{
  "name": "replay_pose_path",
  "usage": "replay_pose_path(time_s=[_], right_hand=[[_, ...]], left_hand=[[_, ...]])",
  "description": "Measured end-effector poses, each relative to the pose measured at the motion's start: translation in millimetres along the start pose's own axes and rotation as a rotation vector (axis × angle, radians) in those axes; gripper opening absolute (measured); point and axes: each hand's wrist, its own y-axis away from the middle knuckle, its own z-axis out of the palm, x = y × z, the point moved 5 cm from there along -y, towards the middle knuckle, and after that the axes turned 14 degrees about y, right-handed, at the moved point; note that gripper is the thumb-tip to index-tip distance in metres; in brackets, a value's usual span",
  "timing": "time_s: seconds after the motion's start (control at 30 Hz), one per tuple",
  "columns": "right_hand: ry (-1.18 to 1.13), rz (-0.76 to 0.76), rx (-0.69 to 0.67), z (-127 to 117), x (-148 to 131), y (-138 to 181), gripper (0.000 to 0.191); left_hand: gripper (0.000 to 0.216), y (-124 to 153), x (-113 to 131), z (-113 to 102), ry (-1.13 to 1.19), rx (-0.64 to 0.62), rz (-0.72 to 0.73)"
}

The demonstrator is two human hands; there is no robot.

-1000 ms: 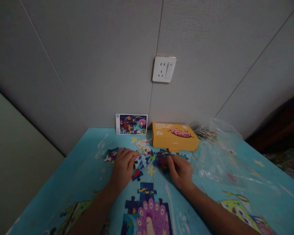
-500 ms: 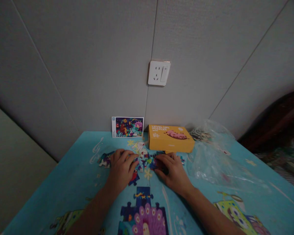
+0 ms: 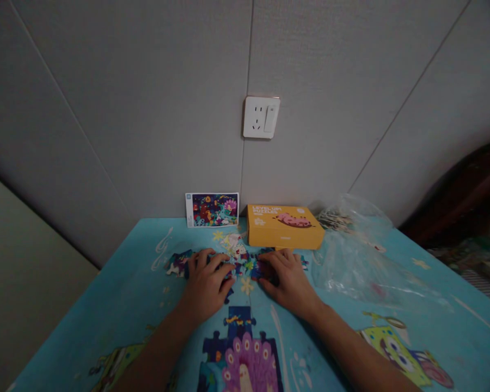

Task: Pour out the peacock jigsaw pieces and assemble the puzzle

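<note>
My left hand [image 3: 207, 284] rests palm down, fingers spread, over a group of loose jigsaw pieces [image 3: 178, 264] on the left. My right hand [image 3: 289, 282] lies over more dark jigsaw pieces [image 3: 265, 269], its fingers bent and the thumb apart from them. Between the hands lie a few more pieces, among them one with green [image 3: 249, 265]. Closer to me is a joined puzzle section [image 3: 247, 356] with a purple, eye-spotted fan shape and dark blue pieces above it. My hands partly hide the loose pieces.
Against the wall lean a small picture card [image 3: 212, 209] and, beside it, a yellow puzzle box [image 3: 285, 227]. A crumpled clear plastic bag [image 3: 363, 267] spreads over the right side of the blue patterned tablecloth [image 3: 118, 294]. A socket plate [image 3: 261, 117] is on the wall.
My left hand has shifted slightly right and toward me, covering a red piece that showed beneath it. My right hand stays nearly in place over its pieces. The view has tilted slightly.
</note>
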Motion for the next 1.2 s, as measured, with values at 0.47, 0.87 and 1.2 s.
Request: replay_pose_path(time_s=[0.47,0.87,1.2], right_hand=[[-0.186,0.031,0.118,-4,1,6,0.049],[0.125,0.001,-0.004,0,6,5,0.048],[0.025,-0.013,-0.012,0,5,2,0.03]], left_hand=[[0.06,1,21,4,0.138,-0.124,0.176],[0.038,0,-6,-1,0.018,0.056,-0.038],[0.043,1,-5,1,-0.078,0.048,-0.062]])
